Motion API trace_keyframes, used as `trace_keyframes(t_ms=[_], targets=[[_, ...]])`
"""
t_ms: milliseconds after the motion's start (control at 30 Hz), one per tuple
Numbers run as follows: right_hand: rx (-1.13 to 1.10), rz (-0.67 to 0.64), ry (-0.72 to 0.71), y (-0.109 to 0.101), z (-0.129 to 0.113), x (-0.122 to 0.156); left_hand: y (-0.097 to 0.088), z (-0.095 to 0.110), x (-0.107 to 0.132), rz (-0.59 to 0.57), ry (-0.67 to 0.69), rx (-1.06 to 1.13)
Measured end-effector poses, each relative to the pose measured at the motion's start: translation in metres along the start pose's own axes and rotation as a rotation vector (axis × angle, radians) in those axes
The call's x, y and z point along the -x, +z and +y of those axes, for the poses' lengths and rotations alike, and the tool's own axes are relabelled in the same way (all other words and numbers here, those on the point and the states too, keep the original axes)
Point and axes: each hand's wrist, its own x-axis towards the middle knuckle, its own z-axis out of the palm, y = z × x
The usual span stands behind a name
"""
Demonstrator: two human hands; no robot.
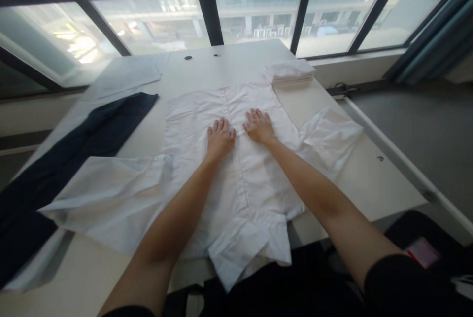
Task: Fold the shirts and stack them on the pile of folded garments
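We saw a dark garment stretched along the left side of the counter, with one sleeve of the white shirt lying across part of it. Thin white cloth covered the far left corner, and a folded white stack sat at the right edge near the far right corner, just beside the shirt's hem; we could not tell whether they touched. A small dark item lay close to the far edge, before the windows.

The shirt filled the middle, its collar hanging over the near edge against our dark clothing. The other sleeve reached almost to the right edge. Bare surface remained along the middle of the far edge and toward the near right corner, while the left side left us only a narrow strip beside the dark garment.

Our left hand and right hand lay palm down on either side of the shirt's centre seam, each grip spread wide and holding nothing.
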Motion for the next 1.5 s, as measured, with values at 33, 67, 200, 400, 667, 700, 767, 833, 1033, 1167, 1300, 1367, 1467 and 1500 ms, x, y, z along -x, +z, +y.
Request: trace_keyframes(t_ms=[33, 67, 200, 400, 667, 700, 767, 833, 1033, 1167, 1300, 1367, 1467, 1500], targets=[[-0.007, 0.000, 0.003, 0.000, 0.000, 0.000, -0.001, 0.001, 0.000, -0.001, 0.001, 0.008], [-0.013, 0.000, 0.007, 0.000, 0.001, -0.001, -0.002, 0.002, 0.000, -0.002, 0.003, 0.015], [-0.037, -0.019, 0.007, 0.003, 0.003, -0.004, -0.004, 0.005, 0.000, 0.000, 0.009, 0.017], [-0.086, -0.031, -0.016, 0.017, 0.012, -0.016, -0.003, 0.005, -0.003, -0.006, 0.025, -0.043], [-0.132, -0.030, -0.017, 0.025, 0.015, -0.021, 0.001, 0.001, -0.007, 0.001, 0.041, -0.039], [-0.125, -0.030, -0.016, 0.023, 0.015, -0.020, 0.001, 0.001, -0.007, 0.001, 0.039, -0.030], [-0.097, -0.028, -0.012, 0.019, 0.013, -0.017, 0.000, 0.002, -0.006, 0.001, 0.037, -0.006], [-0.056, -0.032, 0.003, 0.012, 0.010, -0.014, -0.002, 0.002, -0.004, 0.008, 0.039, 0.013], [-0.001, -0.054, 0.047, 0.001, 0.006, -0.010, -0.006, 0.005, 0.000, 0.023, 0.040, 0.048], [0.017, -0.071, 0.054, -0.003, 0.019, -0.015, -0.006, 0.006, 0.000, 0.024, 0.032, 0.060], [0.062, -0.078, 0.107, -0.015, 0.047, -0.019, -0.006, 0.006, 0.001, 0.016, 0.012, 0.052], [0.086, -0.067, 0.132, -0.020, 0.060, -0.019, -0.005, 0.006, 0.000, 0.011, 0.012, 0.054], [0.104, -0.039, 0.148, -0.023, 0.072, -0.019, -0.004, 0.004, 0.000, 0.012, 0.012, 0.059], [0.106, -0.029, 0.147, -0.023, 0.073, -0.019, -0.004, 0.004, 0.000, 0.012, 0.010, 0.061]])
